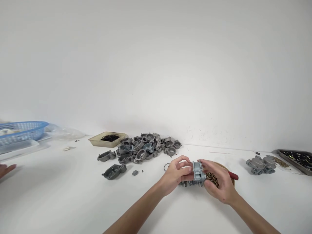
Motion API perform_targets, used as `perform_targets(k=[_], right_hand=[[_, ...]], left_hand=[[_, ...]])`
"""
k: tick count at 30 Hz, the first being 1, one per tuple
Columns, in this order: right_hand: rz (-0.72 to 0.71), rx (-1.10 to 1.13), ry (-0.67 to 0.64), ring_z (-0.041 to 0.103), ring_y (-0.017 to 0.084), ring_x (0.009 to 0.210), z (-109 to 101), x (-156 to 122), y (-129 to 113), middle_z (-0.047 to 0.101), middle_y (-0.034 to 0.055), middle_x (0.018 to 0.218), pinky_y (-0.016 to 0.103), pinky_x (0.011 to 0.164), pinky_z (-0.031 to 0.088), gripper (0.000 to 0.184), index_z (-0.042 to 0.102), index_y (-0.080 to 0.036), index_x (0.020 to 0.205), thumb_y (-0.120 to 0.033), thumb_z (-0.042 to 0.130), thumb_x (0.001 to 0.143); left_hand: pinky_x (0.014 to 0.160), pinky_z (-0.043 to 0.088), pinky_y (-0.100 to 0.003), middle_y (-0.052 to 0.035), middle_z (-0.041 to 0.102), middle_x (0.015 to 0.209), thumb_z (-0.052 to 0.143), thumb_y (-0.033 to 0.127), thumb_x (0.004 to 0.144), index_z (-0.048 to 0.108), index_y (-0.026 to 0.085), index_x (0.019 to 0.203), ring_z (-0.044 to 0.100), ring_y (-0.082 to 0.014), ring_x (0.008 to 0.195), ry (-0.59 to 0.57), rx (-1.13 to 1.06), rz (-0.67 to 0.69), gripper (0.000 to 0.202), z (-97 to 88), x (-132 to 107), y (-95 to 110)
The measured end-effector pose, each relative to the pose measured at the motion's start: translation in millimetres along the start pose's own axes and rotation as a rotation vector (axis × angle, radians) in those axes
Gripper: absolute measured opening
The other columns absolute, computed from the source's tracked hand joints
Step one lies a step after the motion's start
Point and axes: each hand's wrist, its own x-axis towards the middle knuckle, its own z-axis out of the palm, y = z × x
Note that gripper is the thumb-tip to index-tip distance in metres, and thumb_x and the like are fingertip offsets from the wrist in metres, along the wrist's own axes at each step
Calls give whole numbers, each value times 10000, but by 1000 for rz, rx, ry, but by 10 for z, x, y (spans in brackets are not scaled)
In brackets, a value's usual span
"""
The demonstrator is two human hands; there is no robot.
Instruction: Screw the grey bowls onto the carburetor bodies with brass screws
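Note:
A small grey metal carburetor body (pixel 198 173) is held up over the table between my two hands. My left hand (pixel 172 177) closes its thumb and fingers on the left side of it. My right hand (pixel 223 187) curves around the right side, fingertips at its top and thumb low down. Behind my right hand is a round tray with small brass fittings (pixel 212 179), partly covered by the hand. A red handle (pixel 233 175) sticks out at the tray's right. Beneath the carburetor body a row of small metal parts (pixel 191 183) shows in part. A black rubber ring (pixel 166 167) lies by my left hand.
Left of centre is a heap of grey metal bowl castings (pixel 125 158), beside a cream tray (pixel 94 141) of black rings. Farther left are a blue basket (pixel 39 126) and another person's hand (pixel 6 169). Grey carburetors (pixel 260 164) and a dark tray (pixel 305 169) stand right.

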Motion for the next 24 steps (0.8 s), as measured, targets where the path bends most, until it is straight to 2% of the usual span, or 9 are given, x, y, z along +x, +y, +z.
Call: perform_targets(k=[6,10,13,16,18,20,22,24], right_hand=[[76,-49,46,697,294,1209,14,-45,35,691,88,1392,381,948,626,594,569,-344,1486,-416,757,927],[201,144,2,705,303,1195,7,-90,56,686,106,1383,422,980,618,639,524,-331,1531,-456,735,941],[275,284,-16,721,305,1150,22,-128,115,696,126,1351,399,905,640,699,530,-306,1534,-514,764,910],[318,305,32,733,308,1112,56,-156,212,699,147,1345,391,838,652,750,565,-284,1502,-593,792,858],[329,255,44,726,321,1146,66,-159,263,699,158,1355,422,890,646,770,586,-266,1473,-615,811,825],[332,189,40,721,321,1167,54,-146,285,708,149,1346,449,957,627,734,602,-265,1447,-565,831,817],[337,124,29,715,313,1176,21,-119,284,701,131,1358,459,987,613,659,632,-277,1413,-445,847,813],[342,41,10,690,318,1215,-21,-86,278,672,116,1404,476,1026,590,611,680,-286,1363,-327,858,780]], left_hand=[[832,664,-370,-27,697,997,1030,392,642,619,171,915,756,-180,819,18,-45,54,541,38,2,-72],[770,658,-335,-21,651,1051,1016,405,651,611,166,887,770,-184,795,73,57,191,526,59,12,-129],[707,620,-273,-36,639,1061,985,407,692,591,168,863,784,-238,892,84,128,291,491,68,25,-167],[701,609,-283,-52,649,1081,935,419,741,570,186,891,783,-271,942,76,210,305,459,58,31,-178],[759,621,-329,-67,667,1119,888,418,783,587,200,960,779,-294,987,59,324,291,412,27,25,-152],[924,601,-400,-86,687,1198,852,399,808,620,220,1074,731,-331,1149,37,519,289,396,-32,14,-102],[1074,523,-447,-89,688,1307,868,388,773,636,258,1206,631,-355,1310,5,782,283,508,-119,4,-43],[1103,490,-466,-80,661,1409,911,404,700,611,307,1332,597,-374,1336,-34,1030,245,707,-224,2,5]])
